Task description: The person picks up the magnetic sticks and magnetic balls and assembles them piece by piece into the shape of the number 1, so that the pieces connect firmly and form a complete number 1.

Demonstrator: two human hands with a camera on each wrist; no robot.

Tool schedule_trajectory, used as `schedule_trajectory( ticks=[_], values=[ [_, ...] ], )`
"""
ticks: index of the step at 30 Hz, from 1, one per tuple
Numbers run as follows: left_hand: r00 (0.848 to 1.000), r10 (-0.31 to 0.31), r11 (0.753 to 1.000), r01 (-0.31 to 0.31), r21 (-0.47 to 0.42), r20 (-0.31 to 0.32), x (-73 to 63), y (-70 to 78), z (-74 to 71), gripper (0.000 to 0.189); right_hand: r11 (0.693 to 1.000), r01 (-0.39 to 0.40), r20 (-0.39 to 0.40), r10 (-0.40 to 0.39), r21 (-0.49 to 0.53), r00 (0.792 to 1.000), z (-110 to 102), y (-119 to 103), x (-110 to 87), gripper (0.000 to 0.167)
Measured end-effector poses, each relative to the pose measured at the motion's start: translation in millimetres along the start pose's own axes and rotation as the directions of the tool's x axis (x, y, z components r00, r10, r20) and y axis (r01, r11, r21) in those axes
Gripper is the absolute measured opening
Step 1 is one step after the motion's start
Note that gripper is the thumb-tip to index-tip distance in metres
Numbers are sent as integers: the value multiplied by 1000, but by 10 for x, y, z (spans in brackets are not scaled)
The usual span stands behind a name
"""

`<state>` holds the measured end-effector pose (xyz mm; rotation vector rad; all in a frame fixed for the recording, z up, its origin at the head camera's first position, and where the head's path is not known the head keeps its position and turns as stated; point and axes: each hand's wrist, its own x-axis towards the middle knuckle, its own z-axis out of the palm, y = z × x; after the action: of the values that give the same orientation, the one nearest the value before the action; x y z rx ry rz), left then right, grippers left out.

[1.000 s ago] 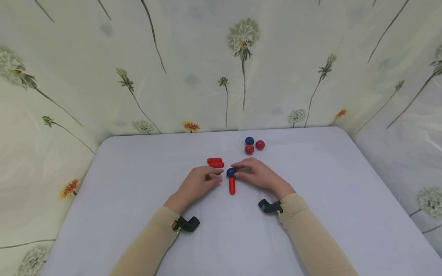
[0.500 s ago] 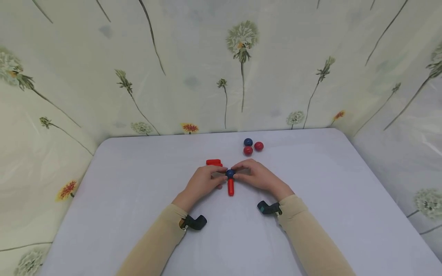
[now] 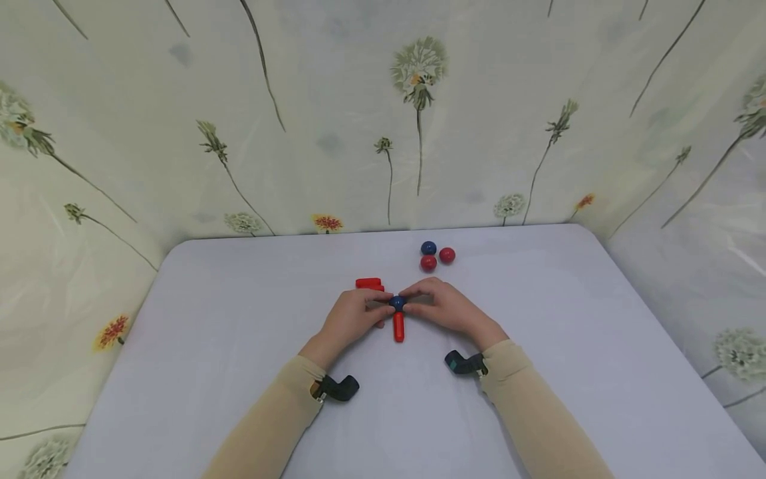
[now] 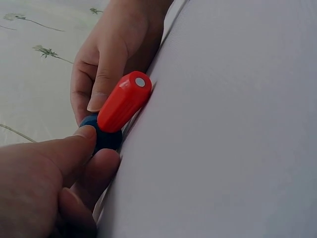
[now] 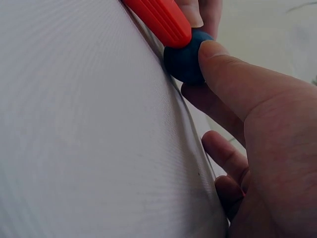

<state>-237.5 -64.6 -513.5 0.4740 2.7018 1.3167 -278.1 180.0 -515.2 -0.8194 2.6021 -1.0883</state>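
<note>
A dark blue ball (image 3: 397, 303) lies on the white tabletop between both hands. Joined to its near side is a red rod (image 3: 399, 327) that points toward the person; a round silver spot marks the rod's free end in the left wrist view. My left hand (image 3: 349, 318) pinches the ball from the left with thumb and fingertips. From the right, my right hand (image 3: 449, 306) pinches the same ball, thumb (image 5: 218, 59) on its near side. In the right wrist view, ridges run along the red rod (image 5: 158, 20) where it meets the ball.
Two more red rods (image 3: 368, 283) lie side by side just beyond the left hand, which partly covers one. Farther back sit a blue ball (image 3: 428, 248) and two red balls, one in front (image 3: 428, 263) and one to the right (image 3: 447, 255). A flower-print curtain (image 3: 335, 133) hangs behind the table.
My left hand has moved right, from beside the blue ball to pinching it, and now partly covers the rods behind. My right hand stays at the ball.
</note>
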Motion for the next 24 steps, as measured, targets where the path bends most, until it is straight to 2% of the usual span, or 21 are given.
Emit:
schedule_trajectory(
  ticks=[11, 24],
  values=[
    [1000, 10, 1000, -10, 15, 1, -3, -23, 12, 39, 1000, -1, 3, 1, 0, 1000, 7, -3, -10, 37],
    [997, 75, 997, -75, 10, -5, -12, -42, -10, 37, 1000, 25, -10, -25, -16, 1000, 24, 9, -21, 38]
  ],
)
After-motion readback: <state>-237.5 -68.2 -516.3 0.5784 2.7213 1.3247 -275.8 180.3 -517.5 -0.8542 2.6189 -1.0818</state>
